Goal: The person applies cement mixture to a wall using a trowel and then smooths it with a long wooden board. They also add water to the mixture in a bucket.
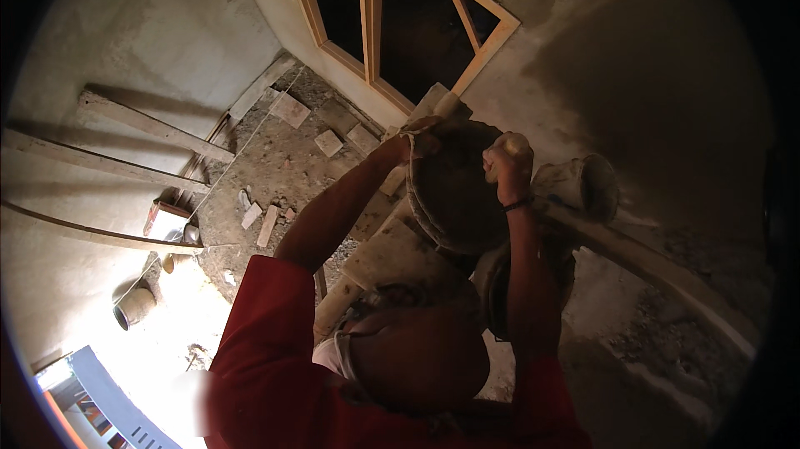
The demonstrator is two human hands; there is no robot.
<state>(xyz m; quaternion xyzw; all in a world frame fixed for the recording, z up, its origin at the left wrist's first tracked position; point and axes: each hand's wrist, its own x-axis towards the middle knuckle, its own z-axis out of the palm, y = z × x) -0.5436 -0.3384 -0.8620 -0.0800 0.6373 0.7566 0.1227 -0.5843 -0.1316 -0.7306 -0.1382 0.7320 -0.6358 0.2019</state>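
Note:
A dark, round, shallow tub with a grimy rim is in front of me, and its inside looks coated with grey material. My left hand is closed over the tub's far left rim. Over the tub's right side, my right hand is closed in a fist. A pale rounded end shows at the top of that fist, but I cannot make out what it belongs to. A second round container stands partly hidden below the tub and my right forearm.
A dirty bucket lies tipped beside a long wooden beam on the right. Boards lean on the left wall. Brick pieces and rubble litter the floor, crossed by a string. A wooden window frame is ahead.

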